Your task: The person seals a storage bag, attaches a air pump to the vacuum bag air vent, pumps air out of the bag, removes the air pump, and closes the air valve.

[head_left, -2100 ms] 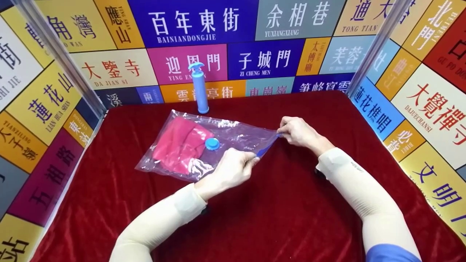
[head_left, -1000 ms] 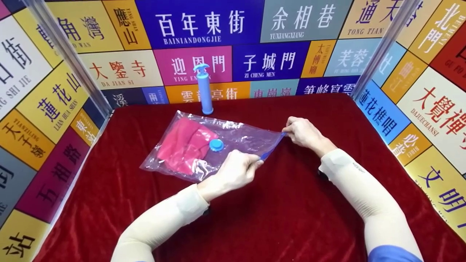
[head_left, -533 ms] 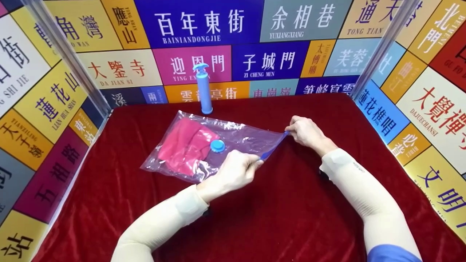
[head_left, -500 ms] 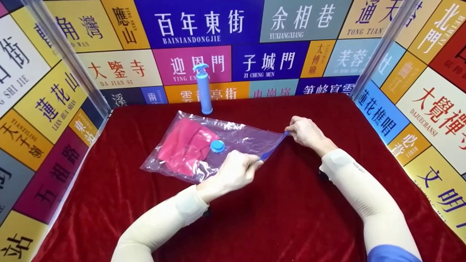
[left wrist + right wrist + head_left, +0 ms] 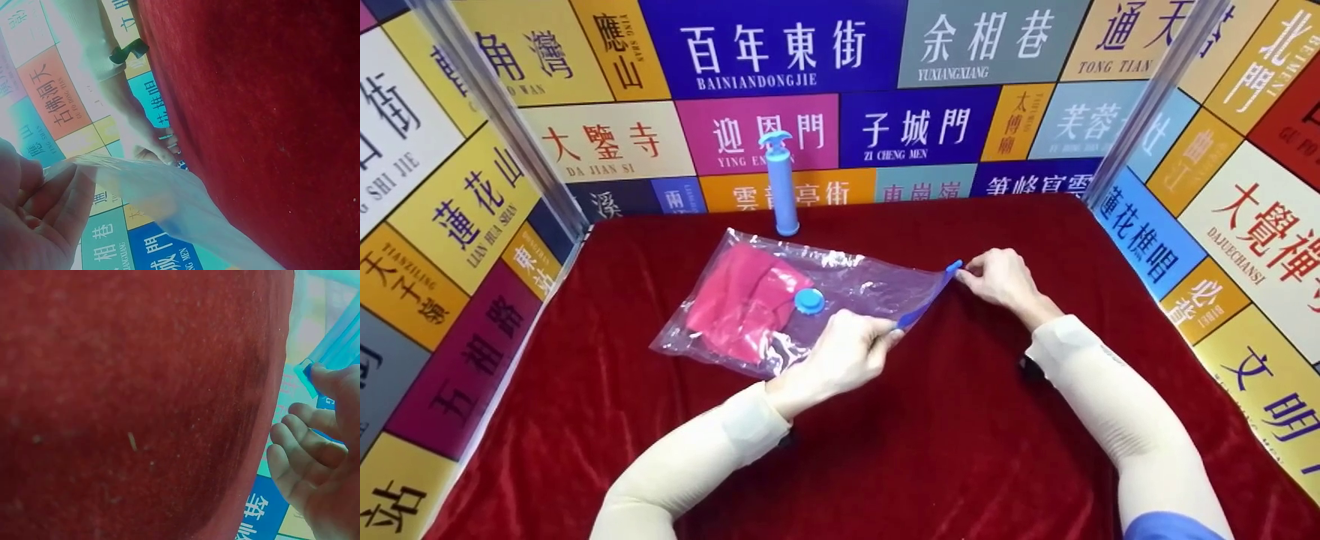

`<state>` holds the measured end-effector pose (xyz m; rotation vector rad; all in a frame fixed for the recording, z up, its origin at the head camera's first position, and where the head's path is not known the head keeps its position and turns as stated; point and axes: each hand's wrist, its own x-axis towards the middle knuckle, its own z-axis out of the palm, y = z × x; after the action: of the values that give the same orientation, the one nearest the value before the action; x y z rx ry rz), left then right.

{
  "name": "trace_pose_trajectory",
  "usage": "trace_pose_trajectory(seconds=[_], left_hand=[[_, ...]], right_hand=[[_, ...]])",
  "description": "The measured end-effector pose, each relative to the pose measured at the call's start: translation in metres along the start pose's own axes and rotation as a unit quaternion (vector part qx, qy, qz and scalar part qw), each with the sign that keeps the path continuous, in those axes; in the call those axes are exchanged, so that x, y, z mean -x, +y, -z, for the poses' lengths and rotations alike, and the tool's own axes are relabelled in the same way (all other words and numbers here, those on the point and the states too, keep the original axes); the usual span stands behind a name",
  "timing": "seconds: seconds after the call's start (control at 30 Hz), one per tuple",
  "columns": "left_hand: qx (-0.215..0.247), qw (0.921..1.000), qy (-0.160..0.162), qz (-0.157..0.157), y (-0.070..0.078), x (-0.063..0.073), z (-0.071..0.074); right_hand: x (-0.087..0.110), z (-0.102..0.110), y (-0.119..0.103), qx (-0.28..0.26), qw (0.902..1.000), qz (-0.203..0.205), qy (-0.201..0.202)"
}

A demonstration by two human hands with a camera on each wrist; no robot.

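A clear vacuum storage bag (image 5: 877, 289) lies on the red cloth in the head view. Inside it is folded pinkish-red fabric (image 5: 742, 300), and a round blue valve cap (image 5: 809, 301) sits on its upper face. Thumb and fingers of my left hand (image 5: 844, 349) pinch the near end of the bag's blue zip edge (image 5: 919, 311). At the far end a small blue zip slider (image 5: 954, 266) shows. My right hand (image 5: 1001, 279) is right beside that end; in the right wrist view its thumb (image 5: 332, 379) is at the bag's corner, the other fingers loosely bent and apart from it.
Behind the bag, a blue hand pump (image 5: 782, 187) stands upright near the back edge of the red cloth (image 5: 930, 450). Panels printed with large characters (image 5: 915, 127) enclose the table at the back and both sides, with clear corner posts (image 5: 1147, 97).
My right hand has loosened its pinch at the zip's far end and drawn slightly right and nearer, uncovering the blue slider. My left hand keeps its hold; the bag has barely moved.
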<state>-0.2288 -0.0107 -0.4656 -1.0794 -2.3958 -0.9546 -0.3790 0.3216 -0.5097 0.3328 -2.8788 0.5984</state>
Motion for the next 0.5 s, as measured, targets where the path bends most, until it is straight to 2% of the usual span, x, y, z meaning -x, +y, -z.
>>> trace_pose_trajectory(seconds=[0.13, 0.27, 0.37, 0.5], left_hand=[[-0.01, 0.9999, -0.003, -0.001, 0.0, -0.001, 0.001], [-0.015, 0.9999, -0.004, 0.001, 0.001, -0.002, 0.001], [-0.01, 0.9999, -0.003, -0.002, 0.001, -0.003, 0.001], [-0.006, 1.0, -0.003, -0.002, 0.002, -0.003, 0.0]], right_hand=[[0.001, -0.001, -0.006, -0.017, 0.9997, -0.01, -0.016], [0.001, 0.0, -0.015, -0.093, 0.9946, -0.027, -0.038], [0.002, 0.001, -0.022, -0.177, 0.9792, -0.071, -0.068], [0.003, 0.002, -0.029, -0.271, 0.9479, -0.125, -0.112]])
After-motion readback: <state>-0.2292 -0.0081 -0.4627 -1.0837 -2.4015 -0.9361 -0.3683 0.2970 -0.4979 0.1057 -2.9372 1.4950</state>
